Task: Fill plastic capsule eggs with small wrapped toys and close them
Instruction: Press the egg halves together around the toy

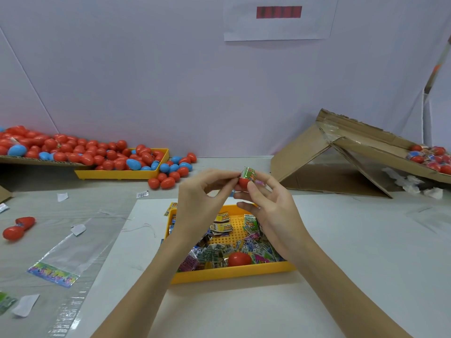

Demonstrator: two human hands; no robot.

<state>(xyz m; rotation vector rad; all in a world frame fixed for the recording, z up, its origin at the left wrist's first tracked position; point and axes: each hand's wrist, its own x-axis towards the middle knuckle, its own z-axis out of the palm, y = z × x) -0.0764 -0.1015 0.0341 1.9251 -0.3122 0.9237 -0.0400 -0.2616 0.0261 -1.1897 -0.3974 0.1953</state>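
Observation:
My right hand (pixel 266 203) holds a red egg half (pixel 244 182) above the near yellow tray (pixel 231 273). A green wrapped toy (pixel 249 173) sticks out of the top of that half. My left hand (pixel 207 191) pinches the toy's left edge with thumb and fingertips. The tray holds several wrapped toys (pixel 214 252) and another red egg half (pixel 239 259) near its front edge.
A far yellow tray (pixel 122 174) and a cardboard sheet at the left carry several red and blue eggs (pixel 92 152). Two red eggs (pixel 18 228) lie at the left by a clear bag (pixel 66 257). An opened cardboard box (pixel 353 157) with eggs stands at the right.

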